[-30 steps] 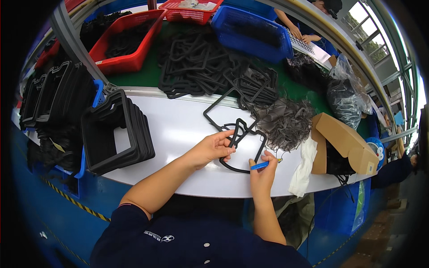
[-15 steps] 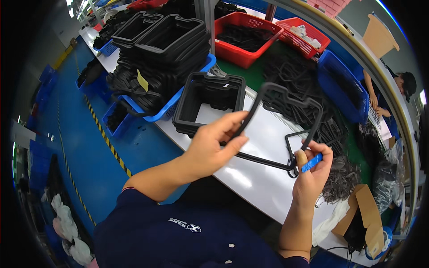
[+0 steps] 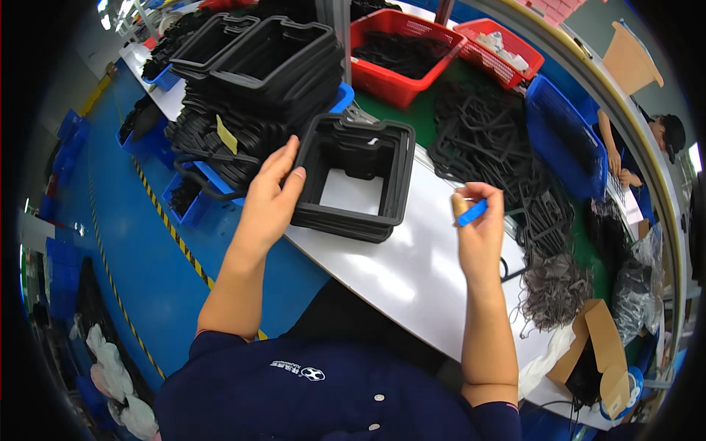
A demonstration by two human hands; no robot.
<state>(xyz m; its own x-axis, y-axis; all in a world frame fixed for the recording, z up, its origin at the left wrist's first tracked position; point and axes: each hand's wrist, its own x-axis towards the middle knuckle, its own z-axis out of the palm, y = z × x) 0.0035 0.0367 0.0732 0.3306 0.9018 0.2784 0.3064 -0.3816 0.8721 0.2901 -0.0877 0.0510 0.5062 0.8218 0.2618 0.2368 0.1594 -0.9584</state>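
- Your left hand [image 3: 268, 198] lies flat, fingers extended and together, against the left side of the stack of black rectangular frames [image 3: 357, 176] on the white table [image 3: 412, 272]; it grips nothing.
- Your right hand [image 3: 478, 231] is pinched shut on a small blue tool [image 3: 471, 213], held above the table, right of the stack.
- Red basket [image 3: 401, 51]: black parts inside. Second red basket [image 3: 507, 48]: pale items, too small to tell.
- Blue bin [image 3: 562, 140]: contents not discernible.
- Blue tray [image 3: 220, 180] at the table's left end: heaped black gaskets.
- Loose black frames [image 3: 485, 147] cover the green mat.
- Open white surface lies between the stack and the near table edge.
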